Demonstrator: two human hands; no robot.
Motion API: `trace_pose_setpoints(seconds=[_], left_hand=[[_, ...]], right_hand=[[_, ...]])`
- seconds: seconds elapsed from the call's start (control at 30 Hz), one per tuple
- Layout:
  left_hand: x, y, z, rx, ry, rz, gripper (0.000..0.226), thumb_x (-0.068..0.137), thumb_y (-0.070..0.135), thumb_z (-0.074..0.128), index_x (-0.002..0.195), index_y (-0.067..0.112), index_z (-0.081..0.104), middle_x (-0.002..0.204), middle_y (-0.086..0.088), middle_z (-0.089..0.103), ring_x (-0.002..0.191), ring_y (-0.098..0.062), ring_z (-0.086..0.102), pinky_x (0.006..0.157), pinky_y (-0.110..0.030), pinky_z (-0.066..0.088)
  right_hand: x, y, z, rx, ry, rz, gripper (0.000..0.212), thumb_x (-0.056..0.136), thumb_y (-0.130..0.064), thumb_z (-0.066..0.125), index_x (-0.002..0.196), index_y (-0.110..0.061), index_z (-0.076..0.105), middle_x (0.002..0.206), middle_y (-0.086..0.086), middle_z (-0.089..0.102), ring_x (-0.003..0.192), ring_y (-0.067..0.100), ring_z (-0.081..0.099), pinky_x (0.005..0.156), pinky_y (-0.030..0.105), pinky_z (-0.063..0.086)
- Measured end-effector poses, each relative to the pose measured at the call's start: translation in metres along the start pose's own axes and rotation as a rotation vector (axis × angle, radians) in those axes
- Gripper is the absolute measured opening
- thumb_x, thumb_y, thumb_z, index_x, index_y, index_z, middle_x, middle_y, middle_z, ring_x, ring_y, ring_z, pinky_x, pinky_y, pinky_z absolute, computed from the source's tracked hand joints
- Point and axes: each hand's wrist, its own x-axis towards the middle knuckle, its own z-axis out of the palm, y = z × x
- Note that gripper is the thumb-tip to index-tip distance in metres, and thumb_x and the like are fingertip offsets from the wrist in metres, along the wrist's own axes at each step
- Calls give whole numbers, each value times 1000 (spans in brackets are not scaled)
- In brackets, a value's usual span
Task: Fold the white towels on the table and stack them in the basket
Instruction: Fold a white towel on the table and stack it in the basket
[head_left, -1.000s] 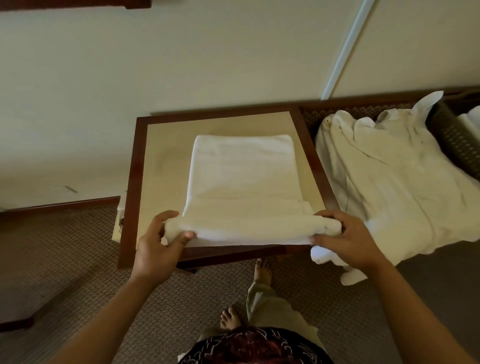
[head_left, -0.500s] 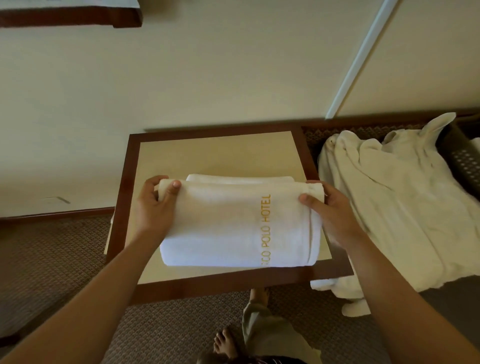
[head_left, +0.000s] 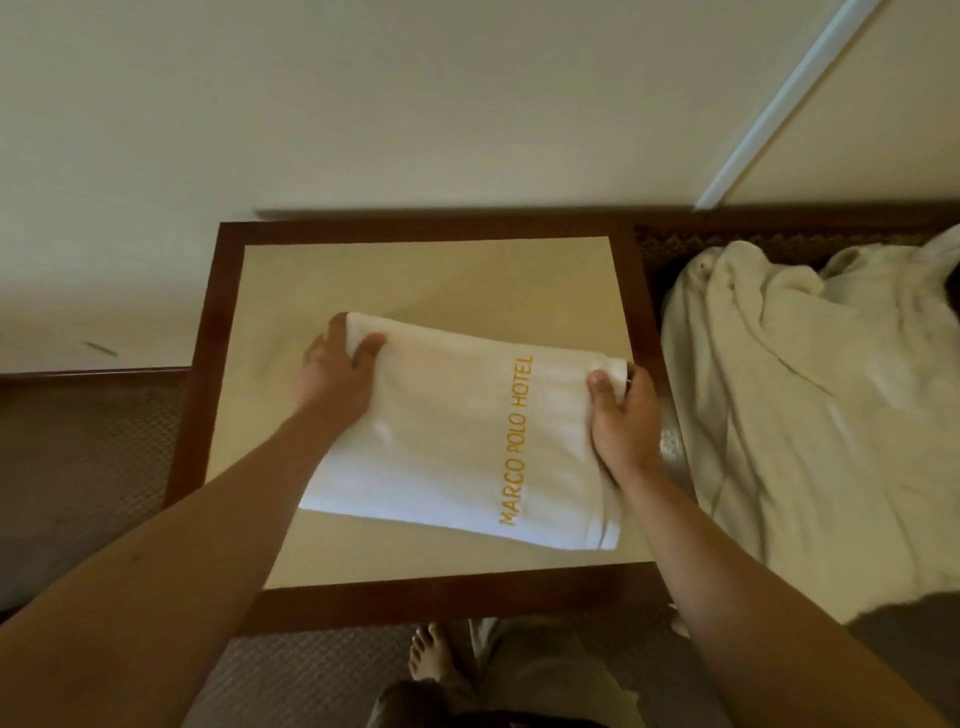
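Left hand (head_left: 332, 382) curled over the far left corner of the folded white towel (head_left: 457, 436), thumb on top, fingers tucked behind the edge. Right hand (head_left: 623, 421) pinched the far right corner, thumb on top. Towel lay flat between both hands on the table (head_left: 208, 322), gold "MARCO POLO HOTEL" lettering (head_left: 517, 441) just left of the right hand, running toward the body. Rumpled pile of white towels (head_left: 810, 415) off to the right of the right hand, beside the table. Bare foot (head_left: 426, 652) below, on carpet (head_left: 83, 467).
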Motion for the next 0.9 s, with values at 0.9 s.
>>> trace_pose_setpoints(seconds=[0.9], left_hand=[[-171, -29, -13, -636, -202, -585, 37, 95, 54, 63, 103, 18, 70, 99, -5, 75, 93, -26, 72, 84, -47, 60]], right_hand=[[-124, -32, -49, -379, -707, 199, 73, 73, -87, 59, 69, -14, 52, 60, -3, 57, 58, 18, 58, 65, 33, 48]])
